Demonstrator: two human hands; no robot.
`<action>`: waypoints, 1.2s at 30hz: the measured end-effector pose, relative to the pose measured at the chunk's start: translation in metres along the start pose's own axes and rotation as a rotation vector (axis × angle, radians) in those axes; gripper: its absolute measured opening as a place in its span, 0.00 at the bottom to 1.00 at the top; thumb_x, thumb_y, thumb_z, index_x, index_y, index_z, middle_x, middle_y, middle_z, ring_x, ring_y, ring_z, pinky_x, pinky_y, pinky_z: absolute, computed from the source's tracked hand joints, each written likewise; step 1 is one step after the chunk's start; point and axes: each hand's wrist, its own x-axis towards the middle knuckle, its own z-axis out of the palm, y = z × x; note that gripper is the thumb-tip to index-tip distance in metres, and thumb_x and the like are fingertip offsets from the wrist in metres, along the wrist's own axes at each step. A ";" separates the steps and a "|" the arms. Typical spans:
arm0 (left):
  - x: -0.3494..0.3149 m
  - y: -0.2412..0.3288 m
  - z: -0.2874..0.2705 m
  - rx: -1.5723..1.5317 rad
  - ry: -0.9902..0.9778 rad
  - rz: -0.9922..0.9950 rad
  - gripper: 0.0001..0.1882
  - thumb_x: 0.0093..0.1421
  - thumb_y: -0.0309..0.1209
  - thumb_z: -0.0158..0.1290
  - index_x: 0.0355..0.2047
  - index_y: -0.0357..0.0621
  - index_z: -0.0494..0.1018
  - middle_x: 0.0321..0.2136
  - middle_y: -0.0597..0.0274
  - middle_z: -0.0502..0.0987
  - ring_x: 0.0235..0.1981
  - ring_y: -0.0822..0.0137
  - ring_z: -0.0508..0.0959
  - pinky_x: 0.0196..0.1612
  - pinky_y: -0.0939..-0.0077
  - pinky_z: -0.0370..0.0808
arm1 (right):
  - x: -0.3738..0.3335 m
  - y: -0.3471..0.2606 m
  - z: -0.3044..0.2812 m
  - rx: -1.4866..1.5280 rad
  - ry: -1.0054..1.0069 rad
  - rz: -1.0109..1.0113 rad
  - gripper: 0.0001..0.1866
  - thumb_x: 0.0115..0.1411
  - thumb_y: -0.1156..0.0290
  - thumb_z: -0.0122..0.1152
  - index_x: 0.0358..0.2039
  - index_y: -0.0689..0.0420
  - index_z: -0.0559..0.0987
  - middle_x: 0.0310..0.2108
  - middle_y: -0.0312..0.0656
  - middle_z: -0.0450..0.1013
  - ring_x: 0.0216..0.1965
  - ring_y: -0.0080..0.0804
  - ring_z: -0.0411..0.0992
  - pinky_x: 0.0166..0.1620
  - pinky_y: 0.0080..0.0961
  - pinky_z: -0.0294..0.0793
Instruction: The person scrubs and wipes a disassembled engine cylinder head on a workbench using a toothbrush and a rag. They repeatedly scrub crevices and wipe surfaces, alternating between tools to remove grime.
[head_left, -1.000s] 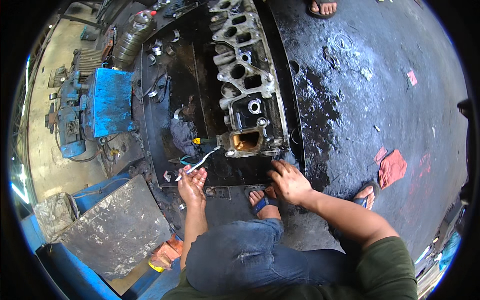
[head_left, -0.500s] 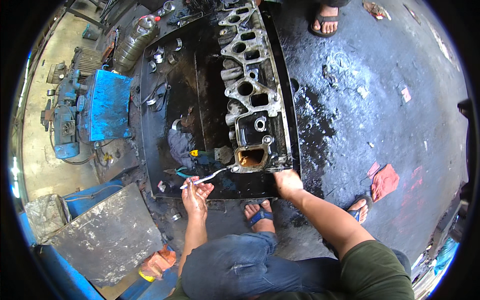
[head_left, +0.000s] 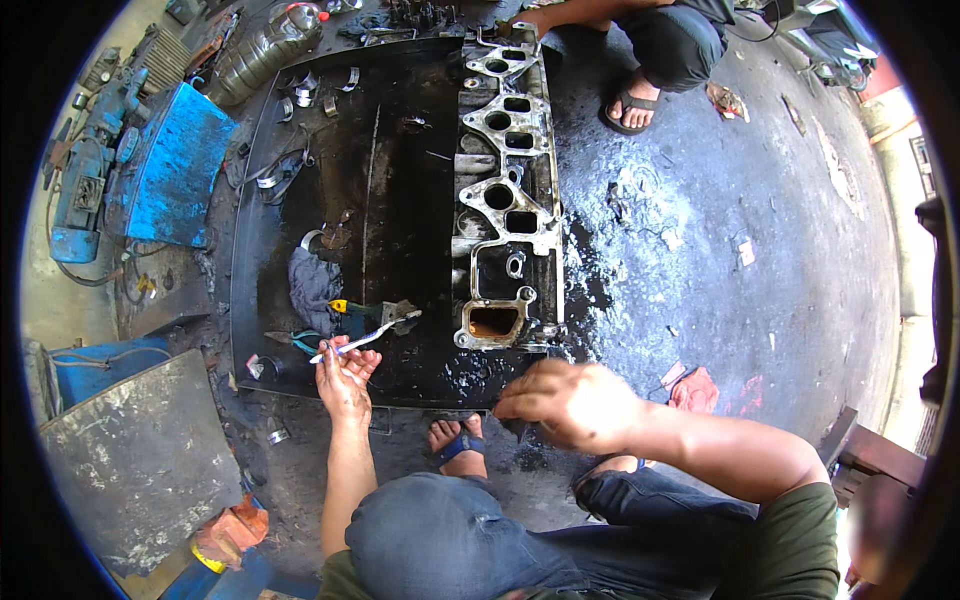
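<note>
A long metal cylinder head [head_left: 547, 190] with several ports lies on a dark, oily metal sheet [head_left: 410, 220], its near end toward me. My left hand [head_left: 345, 382], palm up and fingers curled, grips a slim white toothbrush [head_left: 352, 346] left of that end. The brush's tip is apart from the cylinder head, over a putty-knife-like tool with a yellow end [head_left: 340, 305]. My right hand [head_left: 565, 400] is closed just short of the near end, over the sheet's front edge. A dark scrap shows under its fingers, too blurred to name.
A grey rag [head_left: 312, 285], teal-handled pliers [head_left: 295, 340] and bearing shells [head_left: 303, 92] lie on the sheet's left. Beyond stand a blue machine [head_left: 180, 165] and a large plastic bottle [head_left: 265, 60]. Another person crouches at the far end, one arm [head_left: 570, 14] at the cylinder head.
My right hand has left the cylinder head's near corner and come back toward me. The toothbrush's tip has moved left, away from that end. The view has shifted, showing more of the other person.
</note>
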 end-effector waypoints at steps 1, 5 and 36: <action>-0.001 0.000 0.000 -0.004 -0.003 0.001 0.24 0.76 0.52 0.50 0.48 0.42 0.73 0.28 0.63 0.74 0.30 0.62 0.83 0.41 0.57 0.88 | 0.003 -0.006 -0.019 -0.006 0.096 -0.009 0.24 0.53 0.76 0.64 0.53 0.49 0.83 0.50 0.42 0.81 0.53 0.42 0.79 0.53 0.38 0.83; -0.002 0.007 -0.004 -0.007 -0.002 0.028 0.25 0.75 0.54 0.51 0.49 0.42 0.72 0.28 0.63 0.75 0.30 0.63 0.83 0.42 0.58 0.88 | 0.043 0.000 -0.085 0.013 0.486 -0.081 0.13 0.53 0.72 0.67 0.41 0.55 0.84 0.38 0.42 0.82 0.41 0.42 0.82 0.44 0.38 0.82; -0.007 0.125 0.297 1.099 -1.116 0.356 0.07 0.76 0.29 0.50 0.46 0.39 0.75 0.36 0.63 0.78 0.31 0.71 0.84 0.35 0.75 0.83 | 0.069 0.085 0.010 0.773 1.398 0.486 0.31 0.56 0.56 0.82 0.49 0.64 0.77 0.40 0.46 0.79 0.41 0.34 0.76 0.52 0.33 0.76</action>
